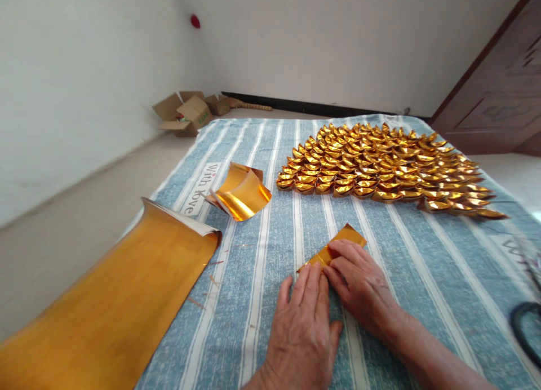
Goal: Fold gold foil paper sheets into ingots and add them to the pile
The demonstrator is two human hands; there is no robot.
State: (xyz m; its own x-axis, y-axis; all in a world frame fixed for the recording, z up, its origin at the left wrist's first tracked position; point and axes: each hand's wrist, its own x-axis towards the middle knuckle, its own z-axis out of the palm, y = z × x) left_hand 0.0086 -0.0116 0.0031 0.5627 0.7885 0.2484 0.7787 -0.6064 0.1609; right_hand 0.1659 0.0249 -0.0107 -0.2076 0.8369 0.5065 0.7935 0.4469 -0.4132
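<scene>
A folded piece of gold foil paper [347, 235] lies slantwise on the striped cloth in front of me. My left hand [302, 322] rests on its near left end, fingers stretched out flat and pressing down. My right hand [363, 283] is closed on the middle of the paper, with its fingers bent and the fingertips at the fold. The lower part of the paper is hidden under both hands. Beyond them, many folded gold paper ingots [359, 164] stand in close rows.
Curled loose gold sheets [243, 193] lie left of the ingots. A large stack of gold paper [105, 300] spreads along the left edge of the striped cloth [270, 322]. Black scissor handles [524, 328] show at the right. Cardboard boxes [186, 114] sit on the floor beyond.
</scene>
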